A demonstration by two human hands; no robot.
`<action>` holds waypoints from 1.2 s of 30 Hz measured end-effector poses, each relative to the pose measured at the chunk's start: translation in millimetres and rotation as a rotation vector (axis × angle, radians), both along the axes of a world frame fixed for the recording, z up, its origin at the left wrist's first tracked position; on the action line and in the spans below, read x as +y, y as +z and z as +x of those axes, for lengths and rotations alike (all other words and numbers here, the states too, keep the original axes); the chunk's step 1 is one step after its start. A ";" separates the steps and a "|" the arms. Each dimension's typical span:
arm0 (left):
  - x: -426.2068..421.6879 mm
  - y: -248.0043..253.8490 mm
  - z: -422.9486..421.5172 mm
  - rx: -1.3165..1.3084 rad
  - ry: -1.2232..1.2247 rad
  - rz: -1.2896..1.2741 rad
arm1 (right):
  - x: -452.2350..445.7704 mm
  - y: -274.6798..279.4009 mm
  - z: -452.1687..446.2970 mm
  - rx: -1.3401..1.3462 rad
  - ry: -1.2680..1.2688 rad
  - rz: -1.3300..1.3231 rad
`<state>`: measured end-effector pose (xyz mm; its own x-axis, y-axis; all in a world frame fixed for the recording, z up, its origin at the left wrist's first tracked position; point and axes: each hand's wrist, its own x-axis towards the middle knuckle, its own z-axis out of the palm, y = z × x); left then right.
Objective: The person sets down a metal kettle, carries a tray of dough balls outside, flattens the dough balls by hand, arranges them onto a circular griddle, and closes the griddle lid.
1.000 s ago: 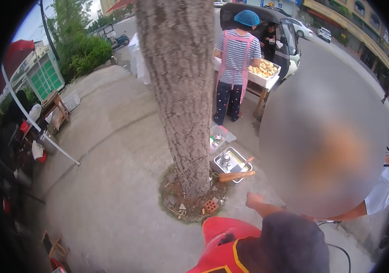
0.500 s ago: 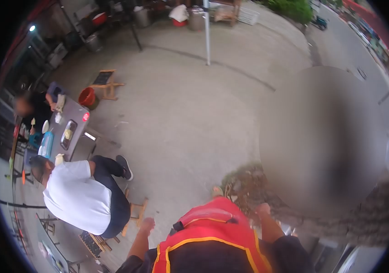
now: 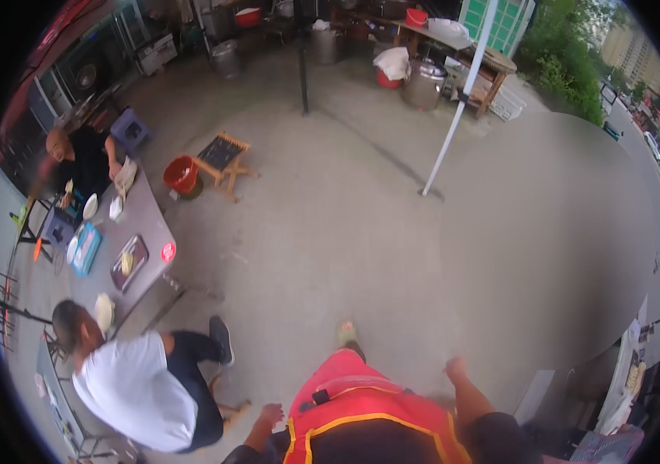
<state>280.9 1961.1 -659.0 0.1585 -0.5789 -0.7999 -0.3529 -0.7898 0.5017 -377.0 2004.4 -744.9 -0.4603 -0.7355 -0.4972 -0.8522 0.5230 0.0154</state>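
Both hands are held apart, the left [image 3: 270, 415] and the right [image 3: 456, 367] with fingers loosely curled, part open and nothing seen held, and between them the red apron [image 3: 376, 396], edged in yellow, is worn by the camera wearer. On the desk [image 3: 143, 210], white marks on a round red sticker [image 3: 168, 252] at its right corner cannot be read; pale yellow food [image 3: 127, 263] is held in the dark tray [image 3: 138, 252] between sticker and blue packet [image 3: 89, 246]. Whitish bits are contained in the red bucket [image 3: 175, 176] beside a folding stool [image 3: 223, 153].

round red sticker [image 3: 168, 252] on the table's [image 3: 147, 220] corner, its white marks unreadable
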 end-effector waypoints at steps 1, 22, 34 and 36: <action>-3.1 -1.7 -5.1 0.007 0.020 0.007 | 13.6 15.0 -8.3 -0.004 -0.024 0.056; -462.4 88.5 -67.8 0.214 0.329 -0.106 | -631.9 258.8 -34.2 -0.171 -0.390 0.006; -567.4 82.3 -13.2 -0.423 -0.617 -0.115 | -986.3 284.0 114.8 -0.224 0.551 -0.399; -637.3 84.9 9.9 -0.540 -0.833 -0.275 | -983.4 349.0 143.3 -0.124 0.544 -0.202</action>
<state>290.8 1323.8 -574.1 -0.0780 -0.8219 -0.5642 -0.9678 -0.0734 0.2407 -233.7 1021.0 -395.9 0.0624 -0.9352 -0.3486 -0.9877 -0.0078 -0.1560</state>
